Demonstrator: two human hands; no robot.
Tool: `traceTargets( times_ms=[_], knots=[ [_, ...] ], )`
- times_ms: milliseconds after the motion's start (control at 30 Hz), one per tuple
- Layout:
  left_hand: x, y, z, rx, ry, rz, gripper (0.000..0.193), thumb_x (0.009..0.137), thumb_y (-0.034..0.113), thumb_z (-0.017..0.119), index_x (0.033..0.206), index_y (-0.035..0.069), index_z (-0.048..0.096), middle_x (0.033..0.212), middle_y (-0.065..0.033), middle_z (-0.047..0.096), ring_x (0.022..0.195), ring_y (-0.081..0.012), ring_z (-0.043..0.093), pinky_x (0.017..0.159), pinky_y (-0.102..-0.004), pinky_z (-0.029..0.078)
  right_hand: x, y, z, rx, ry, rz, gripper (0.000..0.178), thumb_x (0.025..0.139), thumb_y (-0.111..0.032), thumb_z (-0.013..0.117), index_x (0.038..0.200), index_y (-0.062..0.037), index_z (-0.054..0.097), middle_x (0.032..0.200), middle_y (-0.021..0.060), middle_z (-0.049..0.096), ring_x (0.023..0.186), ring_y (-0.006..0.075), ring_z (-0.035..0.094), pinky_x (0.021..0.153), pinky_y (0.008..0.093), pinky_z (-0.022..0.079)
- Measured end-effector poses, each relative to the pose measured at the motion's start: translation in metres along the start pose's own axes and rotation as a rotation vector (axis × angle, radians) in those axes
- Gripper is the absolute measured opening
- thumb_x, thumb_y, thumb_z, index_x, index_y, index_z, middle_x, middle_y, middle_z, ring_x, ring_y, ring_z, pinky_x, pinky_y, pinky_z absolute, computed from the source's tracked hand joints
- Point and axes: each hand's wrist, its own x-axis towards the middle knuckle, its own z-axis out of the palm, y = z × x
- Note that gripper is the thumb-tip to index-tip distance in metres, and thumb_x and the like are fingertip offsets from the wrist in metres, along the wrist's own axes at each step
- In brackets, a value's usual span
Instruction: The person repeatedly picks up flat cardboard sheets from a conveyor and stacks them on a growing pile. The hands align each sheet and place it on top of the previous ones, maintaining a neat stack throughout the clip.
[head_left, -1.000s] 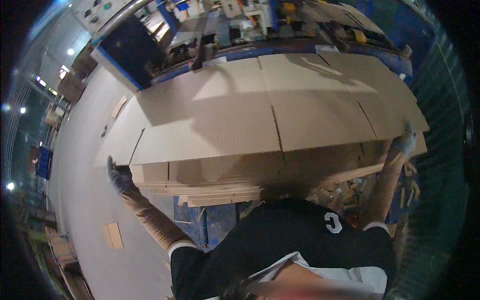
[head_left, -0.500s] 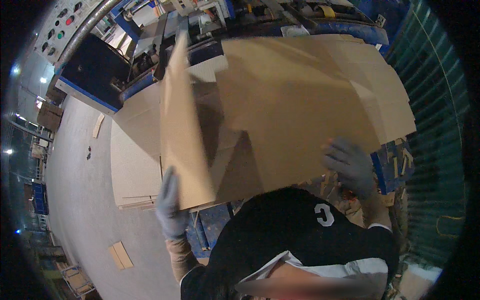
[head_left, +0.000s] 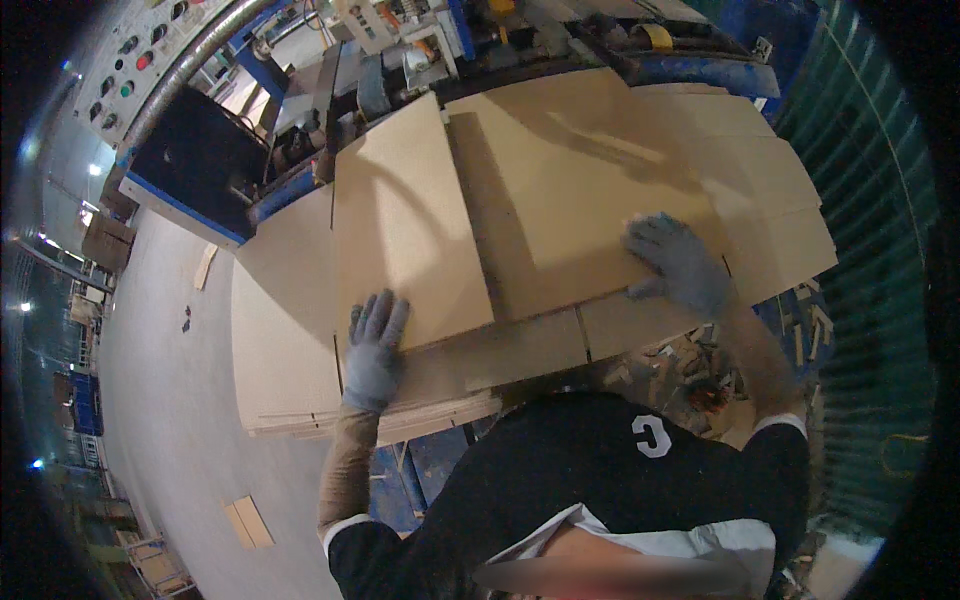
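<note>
In front of me a brown cardboard sheet (head_left: pixel 580 190) lies on a stack of larger cardboard sheets (head_left: pixel 285 300), its left flap (head_left: pixel 410 230) folded over so that its edge runs up the middle. My left hand (head_left: pixel 374 355), in a grey glove, rests flat with fingers outstretched on the near left corner of that flap. My right hand (head_left: pixel 680 265), gloved in grey too, lies on the right part of the sheet near its front edge, fingers spread. Neither hand grips anything.
Beyond the stack stands a machine with a blue roller beam (head_left: pixel 700 76). A control panel (head_left: pixel 130 70) with buttons is at the far left. Cardboard scraps (head_left: pixel 680 375) lie heaped below the stack's front right. Green corrugated sheeting (head_left: pixel 870 250) borders the right. A cardboard strip (head_left: pixel 248 522) lies on the floor.
The left flap, upright before, now lies folded down. My left hand has moved right and onto it. My right hand has shifted slightly up and left across the sheet.
</note>
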Motion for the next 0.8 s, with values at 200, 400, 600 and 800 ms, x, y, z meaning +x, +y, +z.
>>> traceTargets(
  times_ms=[200, 400, 600, 800],
  knots=[
    [0.095, -0.065, 0.032, -0.035, 0.187, -0.098, 0.064, 0.077, 0.022, 0.067, 0.137, 0.011, 0.046, 0.138, -0.0192, 0.045, 0.124, -0.0358, 0.046, 0.105, -0.0481, 0.035, 0.102, 0.053, 0.010, 0.124, -0.032, 0.046, 0.076, 0.077, -0.064, 0.058, 0.126, -0.0064, 0.053, 0.131, 0.0153, 0.052, 0.126, 0.0339, 0.043, 0.107, 0.0450, 0.032],
    [0.174, -0.114, 0.068, 0.232, 0.201, -0.411, 0.062, 0.081, 0.027, 0.064, 0.136, 0.007, 0.043, 0.133, -0.0153, 0.050, 0.121, -0.0319, 0.047, 0.096, -0.0465, 0.039, 0.167, 0.086, 0.055, -0.123, 0.037, 0.366, 0.069, 0.082, -0.058, 0.057, 0.134, -0.0130, 0.049, 0.134, 0.0139, 0.048, 0.125, 0.0342, 0.042, 0.107, 0.0456, 0.032],
    [0.075, -0.153, 0.040, 0.020, 0.240, -0.902, 0.067, 0.087, 0.047, 0.059, 0.132, -0.001, 0.046, 0.129, -0.0235, 0.052, 0.121, -0.0343, 0.048, 0.093, -0.0453, 0.046, 0.083, 0.124, 0.025, -0.078, 0.255, 0.616, 0.036, 0.087, -0.037, 0.055, 0.109, -0.0089, 0.061, 0.099, 0.0119, 0.059, 0.086, 0.0294, 0.057, 0.078, 0.0443, 0.048],
    [-0.147, -0.145, 0.019, 0.023, 0.558, -1.623, 0.089, 0.085, 0.062, 0.054, 0.134, -0.011, 0.039, 0.129, -0.0288, 0.050, 0.117, -0.0343, 0.053, 0.095, -0.0448, 0.045, -0.218, 0.190, -0.002, 0.517, 1.676, 1.443, 0.041, 0.080, -0.022, 0.069, 0.114, -0.0004, 0.062, 0.107, 0.0199, 0.066, 0.085, 0.0256, 0.065, 0.073, 0.0359, 0.051]
  ],
)
